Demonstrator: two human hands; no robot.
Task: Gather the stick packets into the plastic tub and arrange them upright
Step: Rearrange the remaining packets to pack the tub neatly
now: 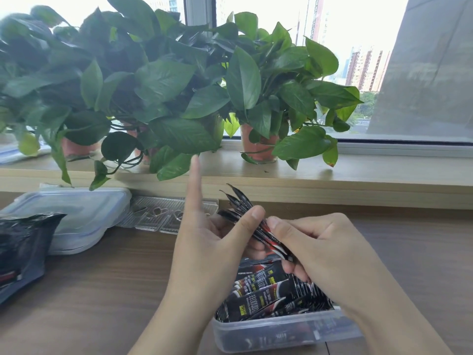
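Observation:
A clear plastic tub sits at the near edge of the wooden table, filled with several black-and-red stick packets that lean at mixed angles. Above the tub, both hands hold a small bunch of stick packets fanned out and pointing up and away. My left hand pinches the bunch with thumb and lower fingers while its index finger points straight up. My right hand grips the lower end of the same bunch from the right.
A clear lidded container and a black foil bag lie at the left. A clear moulded tray lies behind my left hand. Potted leafy plants stand on the window ledge beyond the table.

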